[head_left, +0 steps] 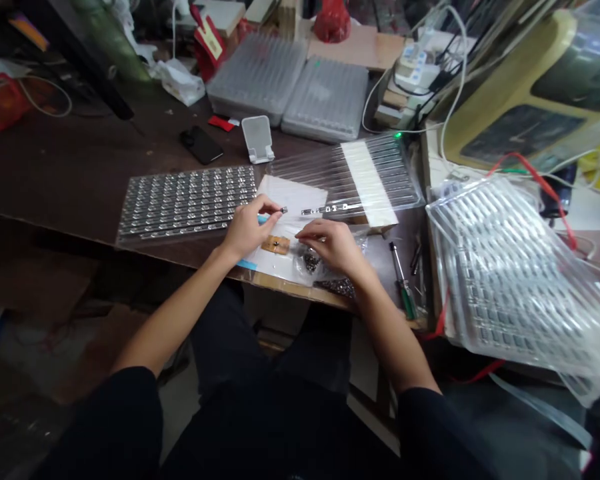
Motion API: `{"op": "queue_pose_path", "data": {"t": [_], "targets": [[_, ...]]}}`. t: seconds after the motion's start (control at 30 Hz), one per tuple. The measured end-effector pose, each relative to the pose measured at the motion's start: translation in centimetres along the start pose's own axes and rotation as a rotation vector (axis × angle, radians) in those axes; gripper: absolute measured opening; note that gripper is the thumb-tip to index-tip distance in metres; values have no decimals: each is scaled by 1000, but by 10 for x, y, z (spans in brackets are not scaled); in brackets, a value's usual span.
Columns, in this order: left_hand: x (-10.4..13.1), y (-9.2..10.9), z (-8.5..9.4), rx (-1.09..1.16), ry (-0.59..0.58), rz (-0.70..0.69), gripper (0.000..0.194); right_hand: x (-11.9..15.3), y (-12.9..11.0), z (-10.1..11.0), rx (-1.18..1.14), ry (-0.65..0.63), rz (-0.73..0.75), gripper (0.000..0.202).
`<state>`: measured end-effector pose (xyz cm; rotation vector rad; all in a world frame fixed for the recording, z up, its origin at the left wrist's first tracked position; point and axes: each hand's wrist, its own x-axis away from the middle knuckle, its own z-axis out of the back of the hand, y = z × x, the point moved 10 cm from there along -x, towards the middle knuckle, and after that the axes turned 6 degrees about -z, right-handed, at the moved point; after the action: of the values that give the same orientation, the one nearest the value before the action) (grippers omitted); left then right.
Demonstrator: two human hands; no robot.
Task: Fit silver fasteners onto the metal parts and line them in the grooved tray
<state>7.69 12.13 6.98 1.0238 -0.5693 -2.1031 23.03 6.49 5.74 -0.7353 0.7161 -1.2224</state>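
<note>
My left hand (253,225) pinches a small dark metal part (283,210) between thumb and fingertips, above a white sheet (300,197). My right hand (333,241) has its fingertips pressed together; anything between them is too small to make out. Beneath the right hand lies a clear plastic bag (307,263) of tiny metal pieces. A small brown block (276,245) with a dark part on it rests on the sheet between the hands. Just beyond the right hand, a row of small metal parts (327,209) lies in the near groove of a clear ribbed tray (380,170).
To the left is a tray filled with metal parts (190,200). A green-handled screwdriver (403,283) lies at the right. Behind are a phone (201,145), a white stand (258,139) and stacked clear trays (325,100). More filled trays (520,267) stand far right.
</note>
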Motion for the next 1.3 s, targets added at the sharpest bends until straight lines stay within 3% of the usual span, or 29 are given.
{"op": "queue_pose_path", "data": {"t": [0.1, 0.2, 0.4, 0.5, 0.6, 0.73, 0.87, 0.97, 1.07, 1.17, 1.3], "targets": [[24, -9, 22, 33, 109, 36, 11, -8, -6, -18, 40, -20, -10, 15], [41, -21, 31, 49, 167, 91, 17, -15, -12, -39, 116, -74, -10, 17], [52, -38, 28, 99, 162, 197, 24, -13, -16, -70, 401, -169, 14, 21], [54, -40, 29, 89, 164, 215, 22, -6, -20, -81, 635, -191, 59, 22], [54, -37, 29, 74, 148, 206, 19, -4, -26, -86, 704, -210, 89, 26], [52, -31, 24, 73, 88, 162, 16, -7, -30, -77, 530, -240, 68, 28], [49, -26, 15, 104, 16, 94, 15, -9, -29, -23, 273, -86, 26, 27], [49, -24, 8, 94, -52, 66, 10, -2, -5, 4, 289, -168, -128, 21], [48, -21, 5, 74, -74, 44, 5, 12, 19, 5, 355, -359, -250, 19], [48, -19, 2, 39, -99, 39, 7, 18, 28, 0, 425, -391, -277, 25], [48, -20, -2, 19, -121, 45, 6, 20, 32, -12, 465, -445, -273, 13]]}}
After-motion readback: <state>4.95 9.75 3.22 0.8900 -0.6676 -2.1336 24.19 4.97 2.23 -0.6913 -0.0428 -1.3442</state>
